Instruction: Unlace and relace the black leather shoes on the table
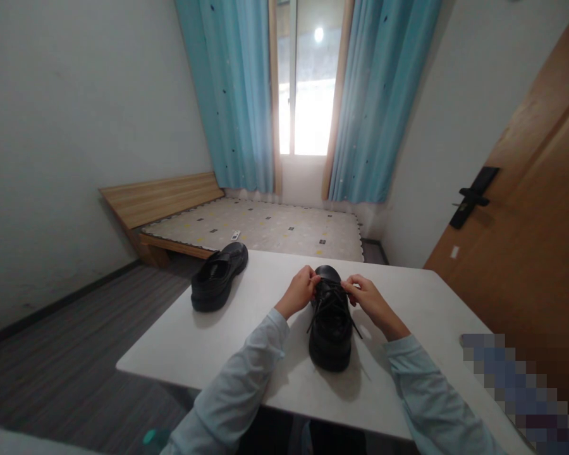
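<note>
Laces point(332, 298) run across a black shoe point(330, 349) in the head view, the shoe standing on a white table point(260, 284) between the two hands. The left hand point(304, 288) has its thumb and finger pinched on the laces at the shoe's left side; the right hand point(361, 293) pinches them at the opposite side. Well left of the left hand sits a second black shoe point(213, 294); beyond both hands lies a patterned mattress point(270, 226)

Black lace-up shoe point(330, 347) | sole down | lace ends point(357, 327) hanging | white tabletop point(171, 344)
</note>
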Demonstrator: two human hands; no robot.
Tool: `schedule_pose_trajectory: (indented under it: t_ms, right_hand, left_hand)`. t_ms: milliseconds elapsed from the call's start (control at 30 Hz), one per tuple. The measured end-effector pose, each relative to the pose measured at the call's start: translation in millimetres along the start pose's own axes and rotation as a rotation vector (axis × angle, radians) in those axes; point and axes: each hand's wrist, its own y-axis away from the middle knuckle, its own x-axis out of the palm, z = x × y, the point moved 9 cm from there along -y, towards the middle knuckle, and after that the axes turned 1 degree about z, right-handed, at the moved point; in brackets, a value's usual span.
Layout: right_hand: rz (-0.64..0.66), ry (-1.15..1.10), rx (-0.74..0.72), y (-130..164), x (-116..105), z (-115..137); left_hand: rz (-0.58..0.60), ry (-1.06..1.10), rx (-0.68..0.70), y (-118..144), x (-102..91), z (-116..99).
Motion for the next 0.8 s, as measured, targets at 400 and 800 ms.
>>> schedule_pose_trajectory:
  t_ms: [400,800]
  right_hand:
    - [-0.031,0.129,-0.055,-1.5,-15.1,-1.5]
    - [-0.07,0.221,-0.074,-1.3,-18.9,-4.8]
  left_hand:
    - [0.028,0.125,-0.141,-4.6,0.8,21.5]
    - [0.104,0.211,-0.326,1.0,3.3,36.8]
